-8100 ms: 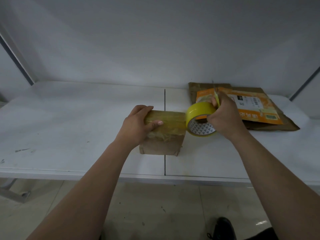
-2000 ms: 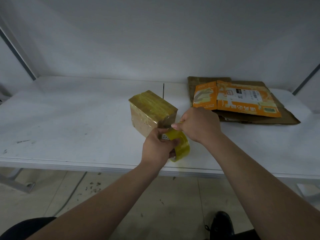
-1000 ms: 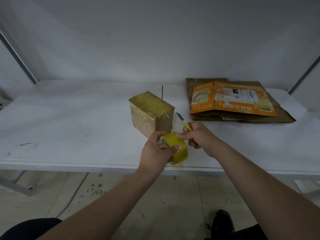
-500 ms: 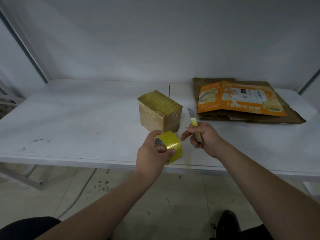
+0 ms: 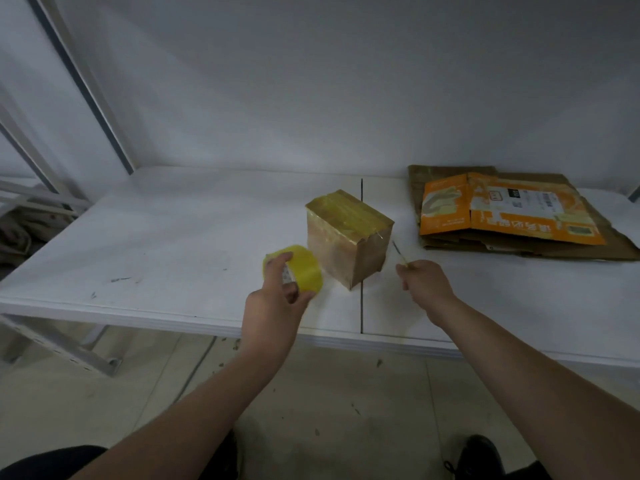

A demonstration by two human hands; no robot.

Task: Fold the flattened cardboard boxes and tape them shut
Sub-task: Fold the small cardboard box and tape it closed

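Note:
A small brown cardboard box (image 5: 346, 247), its top covered in yellowish tape, stands upright on the white table (image 5: 166, 244) near the middle seam. My left hand (image 5: 275, 304) grips a yellow tape roll (image 5: 301, 268) just left of the box, low over the table. My right hand (image 5: 424, 280) is to the right of the box and holds a small knife (image 5: 398, 252) with its thin blade pointing up and away. Flattened cardboard boxes (image 5: 512, 216), one orange printed on top of brown ones, lie at the back right.
A white wall rises behind the table. Metal shelf uprights (image 5: 83, 81) stand at the left, and a rumpled cloth (image 5: 17, 233) lies beyond the table's left end. The table's front edge runs below my hands, with tiled floor and my dark shoe (image 5: 474, 459) beneath.
My left hand has carried the tape roll leftward, away from my right hand and to the box's left side. My right hand with the knife shifted right. The view turned left.

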